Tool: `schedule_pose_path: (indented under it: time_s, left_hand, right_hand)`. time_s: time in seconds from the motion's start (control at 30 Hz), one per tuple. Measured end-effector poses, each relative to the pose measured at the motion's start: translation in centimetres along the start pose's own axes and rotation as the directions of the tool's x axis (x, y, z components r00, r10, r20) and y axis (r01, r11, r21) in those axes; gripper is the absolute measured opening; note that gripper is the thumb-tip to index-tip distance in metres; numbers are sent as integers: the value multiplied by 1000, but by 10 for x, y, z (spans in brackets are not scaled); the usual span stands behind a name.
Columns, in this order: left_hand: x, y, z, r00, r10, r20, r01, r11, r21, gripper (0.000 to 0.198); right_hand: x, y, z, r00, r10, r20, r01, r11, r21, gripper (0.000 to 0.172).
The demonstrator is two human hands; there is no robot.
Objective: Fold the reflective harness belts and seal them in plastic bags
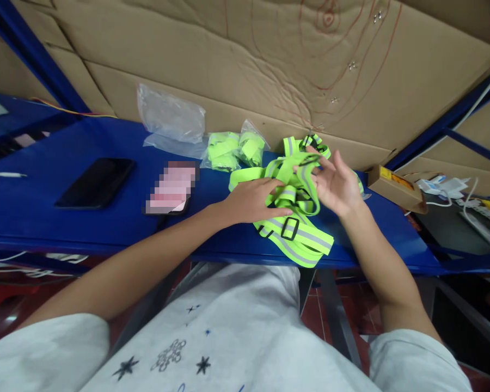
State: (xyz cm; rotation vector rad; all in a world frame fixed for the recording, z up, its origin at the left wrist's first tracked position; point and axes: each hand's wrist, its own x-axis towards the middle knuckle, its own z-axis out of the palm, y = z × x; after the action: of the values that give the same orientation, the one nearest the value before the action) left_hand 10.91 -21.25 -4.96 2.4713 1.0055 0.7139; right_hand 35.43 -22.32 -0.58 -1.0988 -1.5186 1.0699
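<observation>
A tangled heap of neon yellow-green reflective straps (294, 177) with grey stripes lies at the front of the blue table. A black buckle (289, 228) shows on the folded part nearest me. My left hand (255, 200) is closed on the straps from the left, its thumb and fingers around a bunched section. On the other side, my right hand (338, 185) is turned palm up, thumb spread away and fingers apart. Its fingertips reach among the raised loops and touch them. Where the strap crosses those fingertips, part of them is hidden.
Behind the heap stand bagged green straps (224, 151) and a clear plastic bag (169, 114). Left lie a phone with a blurred screen (171, 188) and a black phone-like slab (96, 182). A small cardboard box (396, 189) sits right. Cardboard (228, 54) walls the back.
</observation>
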Motion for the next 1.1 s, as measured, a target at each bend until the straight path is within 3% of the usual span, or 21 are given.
schedule_pose_path:
  time_s: [0.07, 0.13, 0.2, 0.27, 0.37, 0.43, 0.53, 0.6, 0.67, 0.7, 0.73, 0.8, 0.87, 0.9, 0.93, 1.0, 1.1]
  left_hand:
    - [1, 1, 1, 999, -36, -13, 34, 994, -104, 72]
    - [4, -1, 3, 996, -84, -21, 76, 968, -240, 53]
    - [6, -6, 5, 992, -127, -21, 111, 924, -367, 26]
    - [10, -12, 7, 984, -175, -21, 146, 875, -462, 11]
    - [14, -16, 5, 966, -257, -29, 198, 804, -561, 8]
    - [16, -14, 1, 944, -330, -21, 230, 701, -675, 9]
    - [17, -12, -4, 911, -413, 0, 231, 509, -829, 8]
    - [18, -14, -4, 903, -430, 6, 228, 465, -855, 7]
    - [17, -15, -2, 898, -430, -92, 174, 540, -823, 10]
    - [16, -15, -1, 891, -400, -213, 101, 633, -767, 12]
    - [14, -15, 0, 877, -319, -360, -1, 746, -666, 12]
    - [8, -10, 3, 829, 13, -559, -235, 916, -326, 7]
    - [4, -2, 5, 808, 342, -480, -387, 922, 5, 8]
    - [2, 0, 7, 822, 407, -398, -404, 910, 97, 11]
    - [2, 2, 8, 851, 405, -335, -375, 914, 151, 17]
    - [3, 2, 9, 915, 274, -296, -226, 956, 185, 28]
    - [5, -6, 8, 953, 95, -289, -49, 986, 162, 31]
  right_hand:
    - [-3, 4, 4, 991, -118, 56, 123, 989, -82, 68]
    - [-7, 10, 9, 962, -257, 97, 273, 932, -239, 63]
    - [-9, 15, 12, 907, -398, 139, 414, 780, -469, 56]
    - [-10, 18, 13, 870, -457, 184, 460, 621, -635, 47]
    - [-8, 20, 11, 890, -388, 239, 428, 534, -729, 32]
    - [-6, 22, 8, 899, -283, 333, 434, 485, -759, 30]
    - [0, 33, 5, 875, -152, 460, 475, 458, -751, 41]
    - [4, 41, 3, 868, -119, 482, 477, 469, -743, 52]
    - [6, 47, 3, 891, -123, 437, 441, 458, -771, 50]
    - [6, 47, 4, 908, -142, 395, 415, 446, -793, 46]
    - [6, 46, 4, 921, -174, 348, 389, 432, -814, 41]
    - [3, 40, 6, 926, -266, 269, 360, 400, -843, 36]
    - [-1, 33, 9, 901, -351, 255, 383, 367, -848, 32]
    - [-3, 30, 11, 884, -383, 268, 408, 351, -843, 31]
    - [-4, 28, 12, 866, -411, 286, 436, 338, -834, 31]
    - [-6, 27, 14, 832, -458, 313, 486, 331, -809, 32]
    - [-4, 31, 15, 813, -516, 270, 495, 366, -788, 33]
